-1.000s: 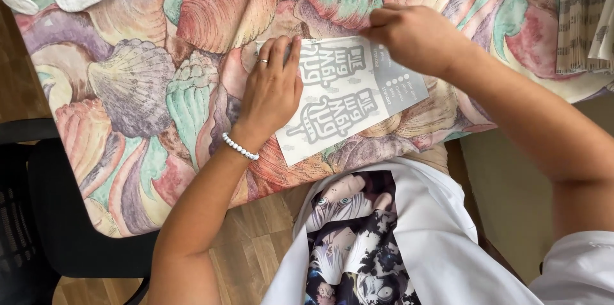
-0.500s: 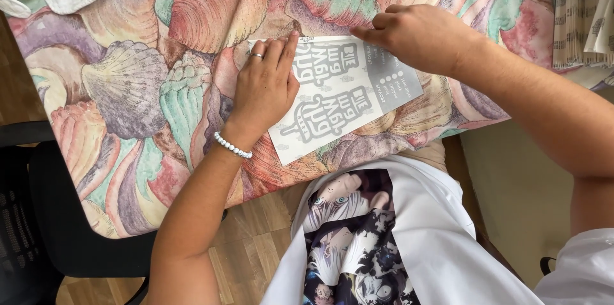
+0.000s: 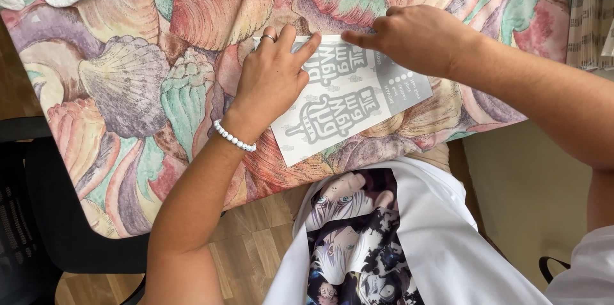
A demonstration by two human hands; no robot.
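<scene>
Now, sheet: grey printed sheet [image 3: 358,97] lies flat, centre frame.
Left hand [image 3: 272,81]: open, palm pressing sheet.
Right hand [image 3: 416,36]: fingers curled, fingertips on sheet's top edge.
Surface: seashell-patterned cloth [image 3: 128,75].
Room: wooden floor [image 3: 256,247], bottom.

2 hands [image 3: 272,81], 1 sheet [image 3: 348,97], 1 bracelet [image 3: 234,137], approx. 1 ring [image 3: 268,38].

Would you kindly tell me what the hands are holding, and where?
Left hand presses the grey printed sheet flat; right hand pinches its top edge.
</scene>
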